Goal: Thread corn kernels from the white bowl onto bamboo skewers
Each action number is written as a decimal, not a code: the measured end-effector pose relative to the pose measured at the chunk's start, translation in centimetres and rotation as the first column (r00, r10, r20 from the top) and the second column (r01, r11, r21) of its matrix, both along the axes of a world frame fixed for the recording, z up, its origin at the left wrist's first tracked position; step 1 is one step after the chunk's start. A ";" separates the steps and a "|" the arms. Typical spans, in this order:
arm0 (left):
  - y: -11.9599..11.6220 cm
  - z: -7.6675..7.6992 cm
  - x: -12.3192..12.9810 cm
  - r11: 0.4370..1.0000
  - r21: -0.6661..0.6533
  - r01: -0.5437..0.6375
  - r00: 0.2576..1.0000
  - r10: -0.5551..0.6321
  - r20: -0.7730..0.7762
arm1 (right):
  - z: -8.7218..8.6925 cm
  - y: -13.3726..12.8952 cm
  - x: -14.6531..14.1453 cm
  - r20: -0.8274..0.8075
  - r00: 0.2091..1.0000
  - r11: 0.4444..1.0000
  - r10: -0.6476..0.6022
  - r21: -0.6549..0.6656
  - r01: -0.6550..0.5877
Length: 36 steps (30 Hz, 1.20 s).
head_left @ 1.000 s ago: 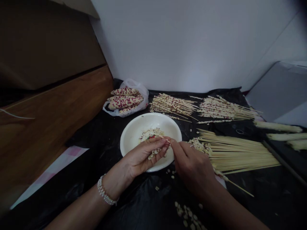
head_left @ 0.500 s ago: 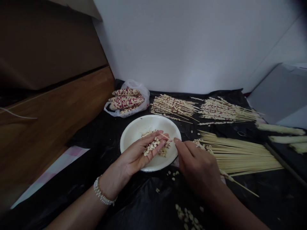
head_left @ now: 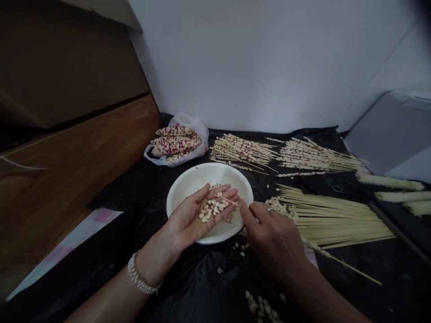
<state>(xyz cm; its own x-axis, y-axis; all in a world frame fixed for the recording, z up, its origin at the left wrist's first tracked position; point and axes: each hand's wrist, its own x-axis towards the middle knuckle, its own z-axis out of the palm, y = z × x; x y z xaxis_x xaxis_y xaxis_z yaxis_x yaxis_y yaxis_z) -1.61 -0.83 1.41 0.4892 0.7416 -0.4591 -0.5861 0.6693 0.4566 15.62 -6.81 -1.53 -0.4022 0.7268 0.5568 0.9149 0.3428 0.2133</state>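
Palm up over the white bowl (head_left: pixel 175 193), my left hand (head_left: pixel 198 215) carries a heap of pale and purple corn kernels (head_left: pixel 213 208), its fingers stretched out beneath them. My right hand (head_left: pixel 272 233) is closed around a bamboo skewer (head_left: pixel 353 269). The skewer's bare tip lies over the left palm, against the kernels. Kernels threaded on its shaft show behind the right hand, and its blunt end sticks out to the lower right. More loose kernels are in the bowl, mostly hidden by my left hand.
Speckled corn cobs (head_left: pixel 177 144) sit in a plastic bag (head_left: pixel 202 130). Two piles of threaded skewers (head_left: pixel 240 150) lie at the back. Bare skewers (head_left: pixel 343 220) and stripped cobs (head_left: pixel 390 181) are on the right. Loose kernels (head_left: pixel 262 307) dot the black sheet (head_left: pixel 195 282).
My left hand has flattened from a cupped shape, spreading the kernels into fuller view. The right hand has shifted slightly left, and the skewer tip reaches further over the left palm.
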 end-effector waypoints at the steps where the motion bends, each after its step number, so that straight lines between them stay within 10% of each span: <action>1: -0.1 -0.1 0.0 1.000 0.002 0.003 1.000 -0.003 -0.001 | 0.0 0.0 0.0 -0.005 1.000 1.000 -0.020 -0.005 0.020; 36: -0.2 -1.2 -0.2 0.990 0.108 -0.088 0.979 0.106 -0.172 | -0.3 0.4 0.5 -0.130 0.991 0.999 0.024 0.052 -0.017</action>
<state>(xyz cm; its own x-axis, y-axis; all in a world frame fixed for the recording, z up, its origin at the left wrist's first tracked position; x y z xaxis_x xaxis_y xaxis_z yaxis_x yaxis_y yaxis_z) -1.85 -1.01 0.19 0.3299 0.8277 -0.4540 -0.5499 0.5594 0.6203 16.10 -6.46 -1.84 -0.3384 0.6887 0.6412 0.9289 0.3535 0.1105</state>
